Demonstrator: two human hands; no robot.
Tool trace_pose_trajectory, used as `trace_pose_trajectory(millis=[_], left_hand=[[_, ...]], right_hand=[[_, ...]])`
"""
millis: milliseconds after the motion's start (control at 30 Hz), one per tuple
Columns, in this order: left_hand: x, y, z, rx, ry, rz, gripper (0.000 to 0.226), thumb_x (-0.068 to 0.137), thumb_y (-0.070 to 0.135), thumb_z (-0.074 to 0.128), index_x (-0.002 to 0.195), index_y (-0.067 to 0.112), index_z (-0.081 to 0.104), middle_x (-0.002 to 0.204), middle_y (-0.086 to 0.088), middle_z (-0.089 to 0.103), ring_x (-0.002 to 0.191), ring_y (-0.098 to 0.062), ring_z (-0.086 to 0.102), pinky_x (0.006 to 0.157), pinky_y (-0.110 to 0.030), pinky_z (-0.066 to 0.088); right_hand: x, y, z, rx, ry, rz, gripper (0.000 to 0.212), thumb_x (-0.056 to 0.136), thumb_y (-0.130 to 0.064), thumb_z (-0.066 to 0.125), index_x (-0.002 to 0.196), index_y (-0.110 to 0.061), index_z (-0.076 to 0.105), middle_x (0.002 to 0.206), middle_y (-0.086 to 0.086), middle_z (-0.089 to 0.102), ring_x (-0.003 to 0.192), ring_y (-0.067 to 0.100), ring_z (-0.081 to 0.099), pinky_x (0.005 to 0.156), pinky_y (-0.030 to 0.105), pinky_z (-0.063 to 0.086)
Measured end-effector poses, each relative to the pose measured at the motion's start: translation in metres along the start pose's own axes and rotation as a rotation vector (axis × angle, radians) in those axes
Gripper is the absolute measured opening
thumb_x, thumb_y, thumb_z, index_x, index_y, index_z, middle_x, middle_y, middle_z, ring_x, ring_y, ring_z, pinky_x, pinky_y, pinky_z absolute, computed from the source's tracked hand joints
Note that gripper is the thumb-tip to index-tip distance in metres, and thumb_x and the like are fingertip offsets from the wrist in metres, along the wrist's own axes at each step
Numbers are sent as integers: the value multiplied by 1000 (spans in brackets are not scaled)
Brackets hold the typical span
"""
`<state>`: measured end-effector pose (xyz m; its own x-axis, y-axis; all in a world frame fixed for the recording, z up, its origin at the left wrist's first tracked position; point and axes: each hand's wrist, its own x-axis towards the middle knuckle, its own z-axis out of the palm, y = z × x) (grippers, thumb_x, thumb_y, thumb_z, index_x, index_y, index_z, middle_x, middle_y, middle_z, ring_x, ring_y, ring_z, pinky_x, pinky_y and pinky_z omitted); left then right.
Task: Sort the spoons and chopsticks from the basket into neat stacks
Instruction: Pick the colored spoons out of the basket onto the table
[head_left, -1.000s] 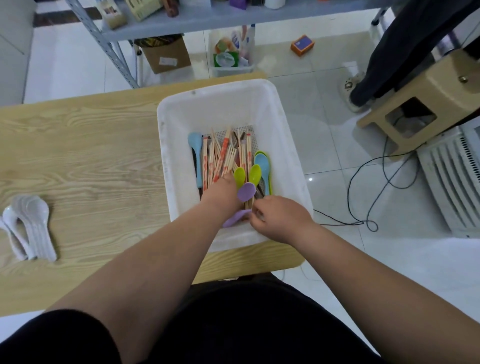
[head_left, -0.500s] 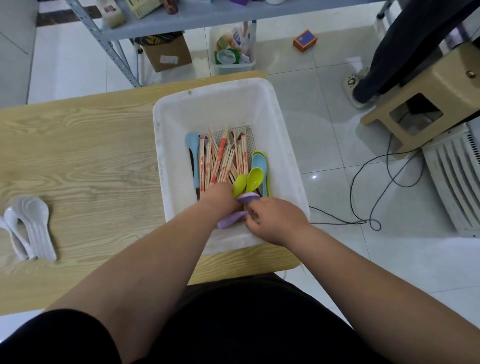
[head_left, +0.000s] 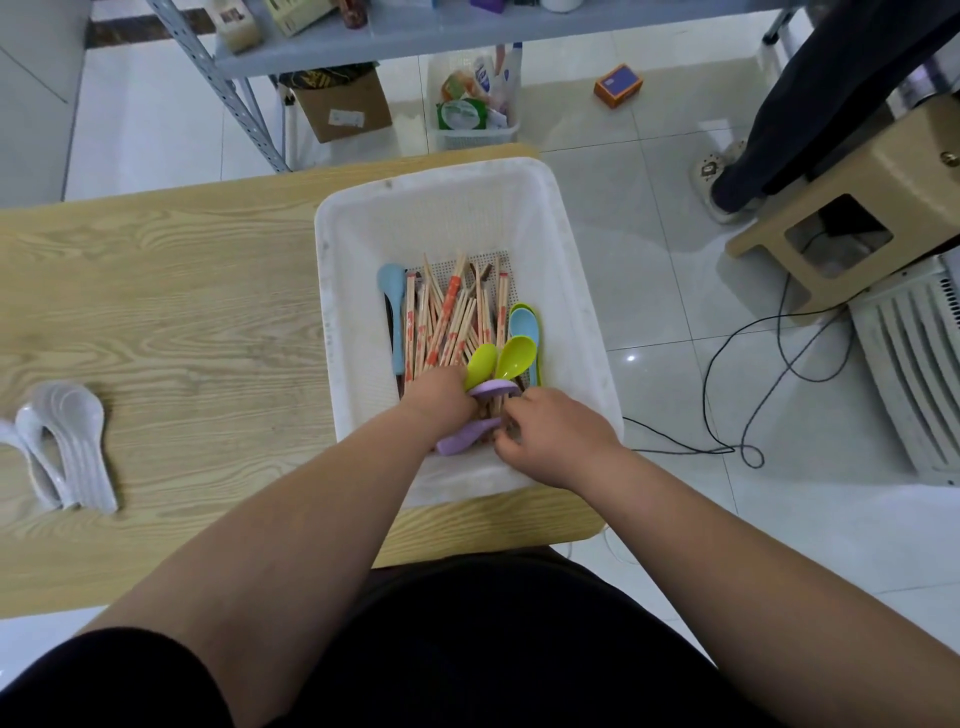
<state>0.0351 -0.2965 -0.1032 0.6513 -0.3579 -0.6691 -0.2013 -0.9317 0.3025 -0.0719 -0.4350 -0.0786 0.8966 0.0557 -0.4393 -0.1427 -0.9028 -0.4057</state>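
Head view: the basket (head_left: 571, 291) is standing in the middle of the frame, on the right end of the table (head_left: 182, 312). Both hands are reaching into its near end. The left hand (head_left: 436, 400) is gripping a purple spoon (head_left: 462, 441), and the spoon's handle is sticking out below the hand, toward the lower left. Two green spoons (head_left: 480, 364) are rising just above its fingers. The right hand (head_left: 550, 441) is curling its fingers just beside the handle; I cannot tell if it is pinching anything. Chopsticks (head_left: 452, 322) are lying just above the hands. White spoons (head_left: 67, 441) are lying at the far left.
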Motion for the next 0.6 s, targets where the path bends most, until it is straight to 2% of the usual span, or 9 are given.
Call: trace_pose_trajectory(millis=[200,333,433,500,567,600], left_hand=[[-7,-5,-8,-102,64,-8,19,96,22,60,101,4,57,89,-10,53,85,-31,53,67,-30,35],[-12,-6,-9,-181,131,-8,19,95,24,62,91,11,49,82,-5,51,80,-27,49,65,-30,32],[-19,-5,-14,-308,229,8,23,94,28,65,90,8,53,74,-2,51,76,-26,51,59,-32,31],[-26,0,-20,-398,269,33,20,93,27,67,88,11,57,75,-3,55,73,-24,53,59,-31,34],[-34,5,-27,-639,281,46,12,90,20,70,87,18,59,78,-4,62,74,-22,59,65,-33,47],[-40,6,-30,-800,272,44,10,89,16,71,88,19,62,81,-5,66,76,-22,63,72,-37,53]], right_hand=[[3,1,1,19,-45,46,39,93,-48,45,112,-21,65,112,3,56,108,24,55,83,39,50],[7,0,-2,75,-37,92,28,90,-44,54,106,-22,63,108,1,56,103,24,58,76,34,47],[15,-5,-7,339,56,166,32,88,-35,63,116,-20,62,103,0,62,95,23,63,80,37,52],[19,-12,-14,576,95,182,37,86,-31,70,121,-24,59,98,-6,67,91,16,65,80,33,53],[22,-23,-19,721,110,145,35,86,-30,73,117,-31,57,95,-12,67,87,6,66,75,25,51],[22,-28,-21,766,130,126,33,87,-28,73,116,-31,57,95,-12,68,88,5,66,74,25,50]])
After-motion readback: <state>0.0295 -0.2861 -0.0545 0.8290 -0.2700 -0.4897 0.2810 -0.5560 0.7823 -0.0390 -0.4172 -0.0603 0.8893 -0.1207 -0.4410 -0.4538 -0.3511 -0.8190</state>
